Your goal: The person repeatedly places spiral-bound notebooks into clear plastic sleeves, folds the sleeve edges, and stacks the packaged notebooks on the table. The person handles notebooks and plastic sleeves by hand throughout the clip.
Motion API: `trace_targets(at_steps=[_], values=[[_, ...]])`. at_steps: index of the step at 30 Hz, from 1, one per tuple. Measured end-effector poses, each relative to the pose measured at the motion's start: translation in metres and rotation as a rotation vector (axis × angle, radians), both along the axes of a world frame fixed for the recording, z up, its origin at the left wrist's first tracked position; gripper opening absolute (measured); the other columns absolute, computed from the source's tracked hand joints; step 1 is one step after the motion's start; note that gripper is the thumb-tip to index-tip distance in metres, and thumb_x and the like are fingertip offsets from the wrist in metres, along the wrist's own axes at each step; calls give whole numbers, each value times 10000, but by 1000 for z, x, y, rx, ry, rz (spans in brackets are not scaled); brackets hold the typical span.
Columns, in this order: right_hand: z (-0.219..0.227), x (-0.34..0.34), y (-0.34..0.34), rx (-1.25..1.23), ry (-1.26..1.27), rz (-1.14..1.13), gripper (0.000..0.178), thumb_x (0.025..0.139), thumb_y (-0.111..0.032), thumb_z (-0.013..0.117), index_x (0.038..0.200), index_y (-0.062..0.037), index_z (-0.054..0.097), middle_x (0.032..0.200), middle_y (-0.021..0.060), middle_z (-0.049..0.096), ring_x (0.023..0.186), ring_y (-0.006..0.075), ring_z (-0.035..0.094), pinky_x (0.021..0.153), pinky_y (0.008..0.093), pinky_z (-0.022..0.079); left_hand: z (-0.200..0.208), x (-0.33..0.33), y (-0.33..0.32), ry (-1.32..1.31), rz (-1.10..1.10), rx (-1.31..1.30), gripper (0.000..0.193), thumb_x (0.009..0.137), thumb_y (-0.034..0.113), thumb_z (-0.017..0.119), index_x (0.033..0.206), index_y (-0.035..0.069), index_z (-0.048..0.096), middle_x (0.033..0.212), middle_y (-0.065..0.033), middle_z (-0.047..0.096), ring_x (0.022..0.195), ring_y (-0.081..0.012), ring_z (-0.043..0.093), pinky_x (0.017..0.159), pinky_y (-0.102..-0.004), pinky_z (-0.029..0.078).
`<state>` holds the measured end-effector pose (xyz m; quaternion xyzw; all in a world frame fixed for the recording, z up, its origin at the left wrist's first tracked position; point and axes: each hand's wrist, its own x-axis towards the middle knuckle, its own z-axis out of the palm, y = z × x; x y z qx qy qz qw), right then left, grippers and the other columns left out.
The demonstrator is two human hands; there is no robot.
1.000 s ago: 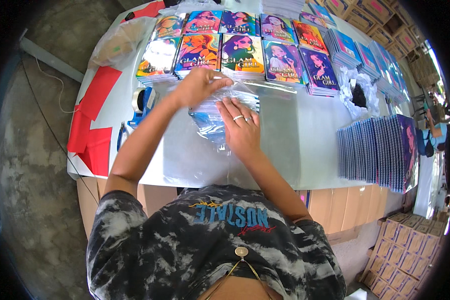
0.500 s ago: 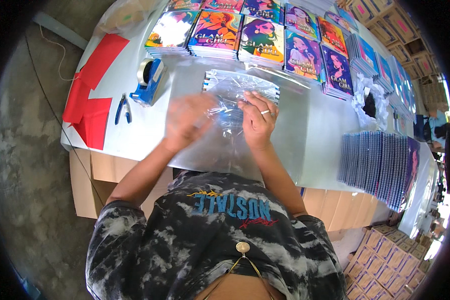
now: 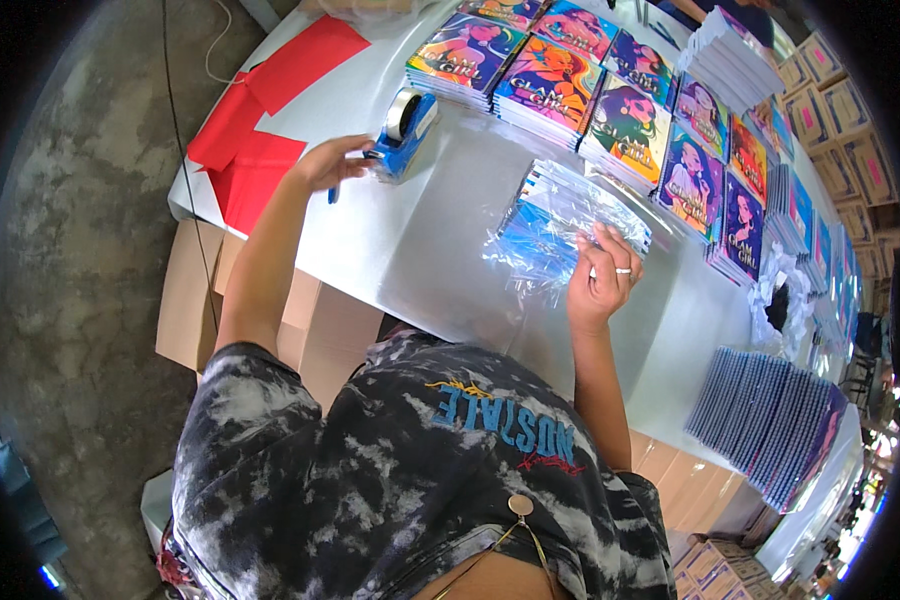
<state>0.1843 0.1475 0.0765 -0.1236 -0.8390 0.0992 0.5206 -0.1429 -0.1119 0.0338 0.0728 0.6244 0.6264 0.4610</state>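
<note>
A bundle of spiral notebooks [image 3: 542, 226], loosely covered in crinkled clear plastic film [image 3: 610, 212], lies on the table in front of me. My right hand [image 3: 602, 278] is closed on the film at the bundle's near right corner, with curled fingers and a ring on one of them. Out to the left, my left hand [image 3: 334, 164] reaches with stretched fingers to the front end of a blue tape dispenser [image 3: 402, 142]. Its fingertips are at the dispenser's cutting end; whether they touch tape is too small to tell. Under that hand a blue-handled tool [image 3: 333, 194] shows partly.
Red sheets [image 3: 260, 178] lie at the table's left end. Stacks of notebooks with colourful covers [image 3: 548, 84] fill the far side. At right stand a tall row of spiral notebooks [image 3: 760, 415] and crumpled white plastic [image 3: 782, 300]. Cardboard boxes [image 3: 340, 335] sit below the table edge.
My left hand has left the plastic-covered bundle and gone left to the tape dispenser. My right hand stays at the bundle. The whole view has turned and shifted left.
</note>
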Motion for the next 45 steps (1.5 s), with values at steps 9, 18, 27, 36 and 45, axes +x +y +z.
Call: trace_targets(at_steps=[9,18,27,36,45], values=[[-2,0,2,-10,8,-19,183,658,-10,746,700,-134,617,955,10,667,922,192,604,833,300,371,25,51,28,1037,561,-487,322,879,263,570,801,-30,678,710,-75,658,620,-137,591,583,-309,471],[3,2,2,-104,-61,18,388,675,-3,669,1032,-127,579,963,6,651,928,195,576,815,332,363,59,253,155,154,69,41,343,836,343,653,673,41,636,551,-19,562,416,-66,444,387,-218,333],[91,-21,-3,-57,-658,-41,856,647,-181,726,1383,-60,306,1071,75,598,1003,263,527,899,412,334,-10,274,136,-2,-95,-79,356,823,361,653,636,68,577,574,1,522,509,-73,457,472,-227,374],[55,-5,24,-1097,-113,569,850,567,-177,838,1272,-33,384,1218,131,495,1196,282,433,1037,405,285,-30,264,124,-213,-7,440,525,872,486,536,1212,93,461,1082,-26,557,986,-147,523,819,-348,426],[4,-5,26,-878,-2,621,650,623,-187,820,1158,-45,479,1171,90,491,1084,195,475,914,312,386,42,173,128,780,111,490,552,666,212,799,1097,36,503,1076,-68,543,966,-174,520,865,-294,406]])
